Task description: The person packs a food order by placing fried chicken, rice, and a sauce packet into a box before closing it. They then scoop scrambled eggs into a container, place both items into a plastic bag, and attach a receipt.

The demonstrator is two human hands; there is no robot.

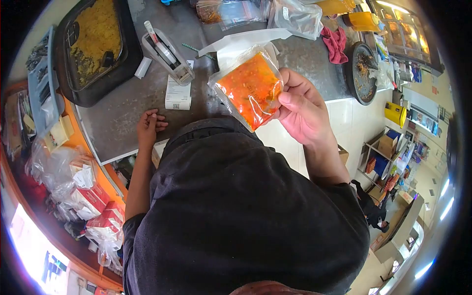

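Observation:
My right hand [302, 105] holds up a clear plastic bag [248, 86] filled with orange-red food, gripping its right edge above the counter's front edge. My left hand [149, 127] rests on the grey metal counter [123, 110] near its front edge, fingers loosely curled, holding nothing. A white printed receipt [178, 96] lies just right of that hand. Behind the receipt stands a grey tape dispenser [169, 55]. My black shirt fills the lower middle of the view.
A dark tray of yellow rice [96, 42] sits at the back left. Plastic bags [290, 17], a pink cloth [336, 44] and a round dark plate [363, 73] are at the back right. Bagged boxes [93, 196] lie below left. Shelves stand at right.

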